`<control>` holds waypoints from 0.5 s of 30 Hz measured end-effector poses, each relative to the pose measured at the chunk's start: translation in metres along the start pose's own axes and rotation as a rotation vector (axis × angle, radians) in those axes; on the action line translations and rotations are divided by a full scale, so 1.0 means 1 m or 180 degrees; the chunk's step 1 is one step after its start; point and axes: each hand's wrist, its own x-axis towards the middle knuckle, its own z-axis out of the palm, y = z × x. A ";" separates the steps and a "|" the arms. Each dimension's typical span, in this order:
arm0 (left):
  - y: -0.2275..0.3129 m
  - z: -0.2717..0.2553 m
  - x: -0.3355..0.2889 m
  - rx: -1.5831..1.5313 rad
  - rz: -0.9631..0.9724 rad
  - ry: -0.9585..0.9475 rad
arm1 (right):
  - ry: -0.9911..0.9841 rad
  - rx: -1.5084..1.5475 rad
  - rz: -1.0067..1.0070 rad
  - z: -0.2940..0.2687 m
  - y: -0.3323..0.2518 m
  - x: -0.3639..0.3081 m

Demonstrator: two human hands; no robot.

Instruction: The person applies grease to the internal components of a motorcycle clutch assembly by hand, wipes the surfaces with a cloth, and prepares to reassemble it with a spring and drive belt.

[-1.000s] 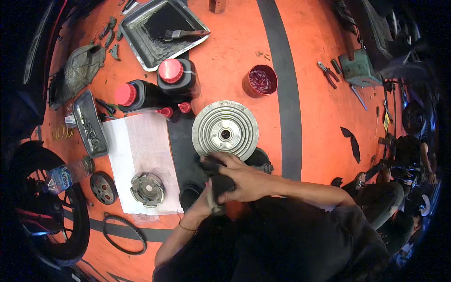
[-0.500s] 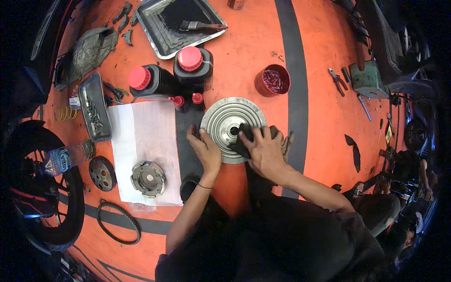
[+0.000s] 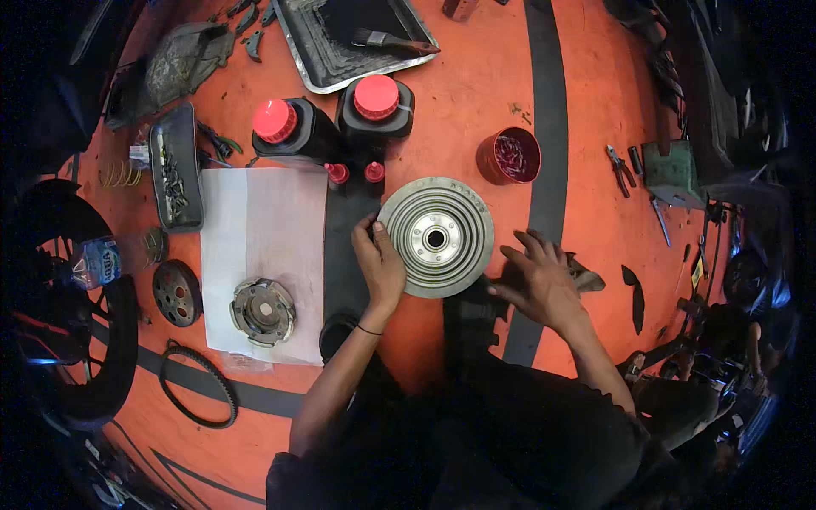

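Observation:
A round grey metal pulley point(image 3: 463, 255), with concentric rings and a dark hole at its centre, is in front of me. My left hand point(image 3: 379, 265) grips its left rim, thumb on the top face and fingers round the edge. To the right, apart from the pulley, my right hand point(image 3: 541, 280) is open with its fingers spread. A crumpled grey-brown piece point(image 3: 586, 274), perhaps cloth, shows beside that hand. Something black lies near its thumb, partly hidden. Left of my left forearm, a clutch assembly point(image 3: 263, 312) rests on a white sheet point(image 3: 223, 255).
Two black bottles with red caps point(image 3: 296, 132) and two small red-tipped ones stand beyond the pulley. A red cup point(image 3: 508, 156) is at far right of it. A tray point(image 3: 340, 83) holds a brush point(image 3: 393, 41). Pliers point(image 3: 620, 170), a belt point(image 3: 198, 387) and a wheel point(image 3: 72, 323) lie around.
My right hand has come off the pulley and moved right, letting go of the black cloth; its fingers are now spread. My left hand stays on the rim. The whole view has shifted slightly.

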 end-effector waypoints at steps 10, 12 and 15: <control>0.002 0.000 0.000 0.0083 0.0020 0.0043 | -0.0169 0.0242 -0.1300 0.054 -0.013 0.057; 0.001 0.002 0.000 -0.0034 0.0037 0.0093 | -0.0261 0.0218 -0.1340 0.051 -0.010 0.057; -0.008 0.001 0.001 0.0022 0.0085 0.0082 | -0.0139 -0.0144 -0.1564 0.037 -0.007 0.061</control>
